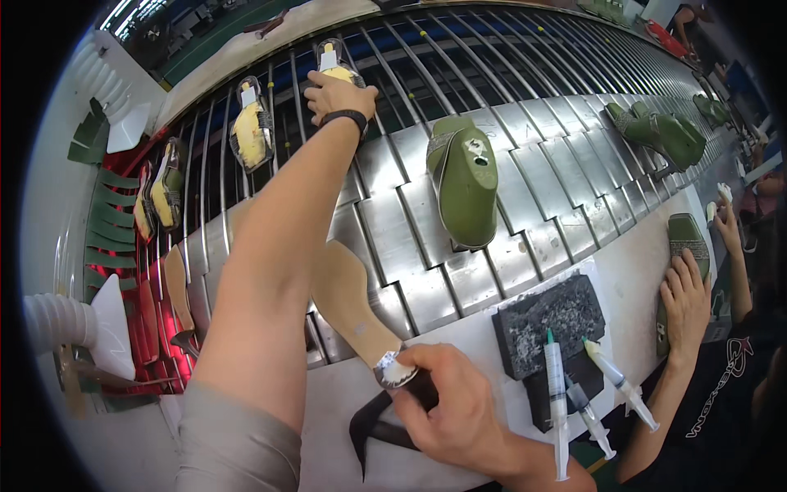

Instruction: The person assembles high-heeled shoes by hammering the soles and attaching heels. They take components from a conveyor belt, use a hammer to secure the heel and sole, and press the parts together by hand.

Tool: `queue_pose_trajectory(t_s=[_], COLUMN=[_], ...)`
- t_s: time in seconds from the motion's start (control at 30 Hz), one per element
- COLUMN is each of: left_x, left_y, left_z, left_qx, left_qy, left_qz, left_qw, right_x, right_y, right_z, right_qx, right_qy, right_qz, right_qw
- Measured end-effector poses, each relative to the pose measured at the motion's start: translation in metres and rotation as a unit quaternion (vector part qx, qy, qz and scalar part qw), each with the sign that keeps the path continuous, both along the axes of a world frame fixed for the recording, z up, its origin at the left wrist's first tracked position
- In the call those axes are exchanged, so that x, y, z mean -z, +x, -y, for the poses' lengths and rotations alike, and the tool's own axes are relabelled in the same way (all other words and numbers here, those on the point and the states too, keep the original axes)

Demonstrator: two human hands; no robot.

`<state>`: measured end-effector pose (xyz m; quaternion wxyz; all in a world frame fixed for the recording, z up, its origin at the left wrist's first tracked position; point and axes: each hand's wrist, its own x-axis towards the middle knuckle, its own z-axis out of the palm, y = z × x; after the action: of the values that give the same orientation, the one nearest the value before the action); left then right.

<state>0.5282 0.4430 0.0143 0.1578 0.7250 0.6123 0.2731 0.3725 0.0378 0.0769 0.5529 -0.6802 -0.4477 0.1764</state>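
Note:
My left hand (340, 97), with a dark band at the wrist, reaches far up to the rollers. Its fingers and thumb straddle a lasted shoe upper (329, 56) with a yellowish bottom and a white strip. Close to me, my right hand (459, 402) pinches the heel end of a tan shoe sole (348, 307) between thumb and forefinger. A silvery-white patch shows at that end. Below the right hand lies a black pointed piece (361, 439), partly hidden. A second tan sole (176, 287) stands left of my left forearm.
More lasted uppers (250, 127) lie on the rollers (393, 66). Green shoes (467, 184) rest on the metal slats (385, 221). Syringes (557, 402) lean on a dark block (553, 320). At right, a co-worker's hand (687, 299) touches a green shoe. White hoses (57, 320) stand left.

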Motion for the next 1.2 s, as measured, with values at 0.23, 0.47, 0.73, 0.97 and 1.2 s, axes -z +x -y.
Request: queue_pose_trajectory(t_s=[0.23,0.47,0.73,0.97,1.2], left_x=[-0.041,-0.091,-0.087,-0.071,-0.166], left_y=[-0.096,-0.381,-0.635,-0.691,-0.663], left_z=[-0.005,0.187,0.368,0.379,0.363], left_qx=[0.108,0.289,0.231,0.143,0.203], left_qy=[-0.036,0.11,0.195,0.03,0.135], left_qz=[0.122,0.168,-0.106,0.117,0.259], left_qw=[0.986,0.936,0.947,0.982,0.935], right_x=[-0.015,0.019,-0.027,-0.035,-0.03], right_y=[-0.004,0.001,-0.15,-0.183,-0.192], right_z=[0.005,0.004,0.04,0.063,0.039], right_qx=[-0.017,0.087,0.051,-0.185,-0.086], right_qy=[-0.036,0.014,0.144,-0.062,0.033], right_qz=[-0.105,-0.187,0.22,0.62,0.119], right_qw=[0.994,0.978,0.963,0.76,0.989])
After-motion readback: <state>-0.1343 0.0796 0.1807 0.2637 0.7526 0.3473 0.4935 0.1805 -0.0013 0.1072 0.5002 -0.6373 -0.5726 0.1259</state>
